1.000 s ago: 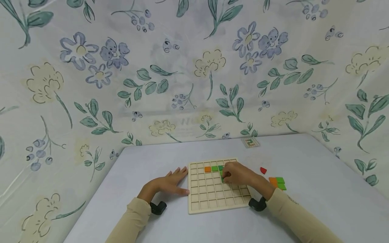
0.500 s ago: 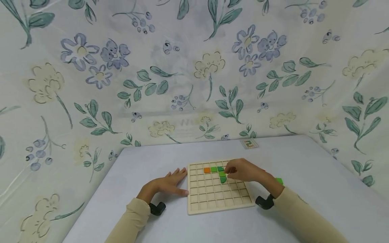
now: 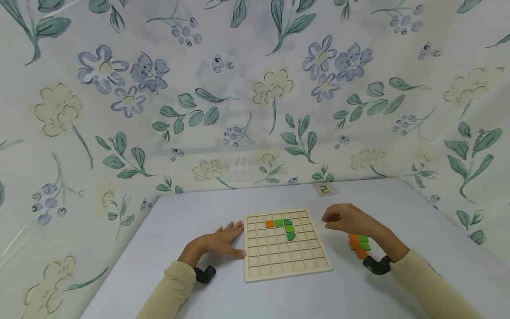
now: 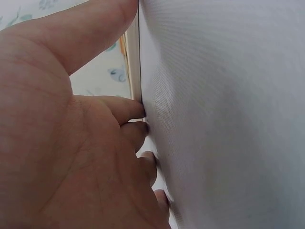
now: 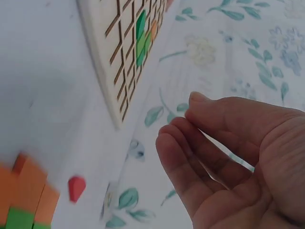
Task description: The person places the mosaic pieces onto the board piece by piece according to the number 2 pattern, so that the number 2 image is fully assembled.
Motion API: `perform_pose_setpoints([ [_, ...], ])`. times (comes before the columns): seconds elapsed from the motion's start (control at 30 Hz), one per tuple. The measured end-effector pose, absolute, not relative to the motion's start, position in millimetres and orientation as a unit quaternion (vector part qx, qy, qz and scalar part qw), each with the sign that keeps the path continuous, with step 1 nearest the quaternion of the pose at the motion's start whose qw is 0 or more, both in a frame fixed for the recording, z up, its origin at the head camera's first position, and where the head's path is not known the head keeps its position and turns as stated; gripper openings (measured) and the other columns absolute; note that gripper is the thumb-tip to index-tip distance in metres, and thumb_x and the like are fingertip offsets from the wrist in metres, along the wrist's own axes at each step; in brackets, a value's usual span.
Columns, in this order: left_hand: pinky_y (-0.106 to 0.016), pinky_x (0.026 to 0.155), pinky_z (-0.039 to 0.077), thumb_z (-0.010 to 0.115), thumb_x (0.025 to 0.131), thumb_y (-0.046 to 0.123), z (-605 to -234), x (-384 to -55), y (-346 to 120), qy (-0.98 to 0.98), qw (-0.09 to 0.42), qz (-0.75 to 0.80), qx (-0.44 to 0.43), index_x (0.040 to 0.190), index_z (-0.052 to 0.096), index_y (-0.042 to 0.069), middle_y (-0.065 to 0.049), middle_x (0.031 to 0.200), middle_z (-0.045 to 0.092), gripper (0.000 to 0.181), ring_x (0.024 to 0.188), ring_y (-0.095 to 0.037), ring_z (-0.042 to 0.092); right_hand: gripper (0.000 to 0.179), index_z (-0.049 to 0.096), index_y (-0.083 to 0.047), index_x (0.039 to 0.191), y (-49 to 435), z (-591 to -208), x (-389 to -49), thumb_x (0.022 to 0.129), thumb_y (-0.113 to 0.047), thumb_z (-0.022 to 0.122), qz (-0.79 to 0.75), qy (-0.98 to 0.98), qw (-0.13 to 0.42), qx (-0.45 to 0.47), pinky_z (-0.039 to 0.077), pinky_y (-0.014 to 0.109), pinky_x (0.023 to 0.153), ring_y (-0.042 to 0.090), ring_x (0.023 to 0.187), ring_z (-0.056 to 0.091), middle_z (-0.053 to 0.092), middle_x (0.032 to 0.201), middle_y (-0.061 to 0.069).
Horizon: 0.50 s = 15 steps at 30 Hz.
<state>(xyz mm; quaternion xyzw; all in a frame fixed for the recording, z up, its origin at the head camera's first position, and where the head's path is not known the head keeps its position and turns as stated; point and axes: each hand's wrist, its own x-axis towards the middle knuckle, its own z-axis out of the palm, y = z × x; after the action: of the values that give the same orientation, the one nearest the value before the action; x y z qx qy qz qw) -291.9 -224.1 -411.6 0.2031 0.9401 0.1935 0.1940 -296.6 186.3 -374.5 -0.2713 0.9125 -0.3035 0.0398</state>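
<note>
A pale wooden grid board (image 3: pixel 287 261) lies on the white table. Near its far side sit an orange tile (image 3: pixel 269 224), a light green tile (image 3: pixel 278 223), a dark green piece with a rounded edge (image 3: pixel 287 221), another light green tile (image 3: pixel 289 229) and a second dark green rounded piece (image 3: pixel 291 236). My left hand (image 3: pixel 221 243) rests on the table with fingers spread, thumb and fingertips at the board's left edge. Right of the board, my right hand (image 3: pixel 350 219) hovers above the table, fingers loosely bent, holding nothing; the right wrist view shows a gap between thumb and fingers.
Orange tiles (image 3: pixel 357 247) and green tiles (image 3: pixel 364 243) lie together below the right forearm. A small red piece (image 5: pixel 76 188) lies near them, hidden by the hand in the head view. A patterned card (image 3: pixel 324 189) lies at the table's back edge; floral cloth (image 3: pixel 239 110) hangs behind.
My right hand has lifted off the lower dark green piece and moved right, clear of the board, uncovering the row of tiles. My left hand has stayed at the board's edge.
</note>
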Motion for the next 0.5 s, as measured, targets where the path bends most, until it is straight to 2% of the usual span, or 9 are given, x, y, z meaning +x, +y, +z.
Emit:
perform_pose_setpoints([
  [0.17, -0.061, 0.124, 0.005, 0.072, 0.086, 0.051, -413.8, -292.8, -222.5, 0.940, 0.194, 0.193, 0.201, 0.159, 0.018, 0.002, -0.017, 0.168, 0.012, 0.103, 0.156, -0.040, 0.005, 0.017, 0.072, -0.003, 0.106, 219.3, -373.0, -288.7, 0.092, -0.012, 0.070, -0.314, 0.919, 0.051, -0.233, 0.057, 0.025, 0.075, 0.015, 0.087, 0.063, 0.071, 0.097, 0.000],
  [0.33, -0.062, 0.123, 0.004, 0.070, 0.086, 0.053, -414.7, -295.5, -222.7, 0.939, 0.190, 0.190, 0.213, 0.159, 0.017, 0.000, -0.019, 0.167, 0.012, 0.105, 0.155, -0.042, 0.004, 0.019, 0.072, -0.002, 0.108, 246.2, -370.3, -289.2, 0.093, -0.013, 0.069, -0.320, 0.924, 0.051, -0.203, 0.060, 0.030, 0.079, 0.020, 0.089, 0.065, 0.072, 0.100, 0.004],
  [0.5, -0.063, 0.123, 0.003, 0.071, 0.086, 0.053, -417.8, -294.8, -223.5, 0.937, 0.188, 0.201, 0.213, 0.159, 0.017, -0.001, -0.021, 0.167, 0.012, 0.105, 0.155, -0.043, 0.003, 0.022, 0.071, -0.001, 0.110, 263.2, -377.0, -293.3, 0.094, -0.016, 0.069, -0.338, 0.917, 0.082, -0.195, 0.060, 0.034, 0.083, 0.022, 0.092, 0.066, 0.072, 0.103, 0.007],
])
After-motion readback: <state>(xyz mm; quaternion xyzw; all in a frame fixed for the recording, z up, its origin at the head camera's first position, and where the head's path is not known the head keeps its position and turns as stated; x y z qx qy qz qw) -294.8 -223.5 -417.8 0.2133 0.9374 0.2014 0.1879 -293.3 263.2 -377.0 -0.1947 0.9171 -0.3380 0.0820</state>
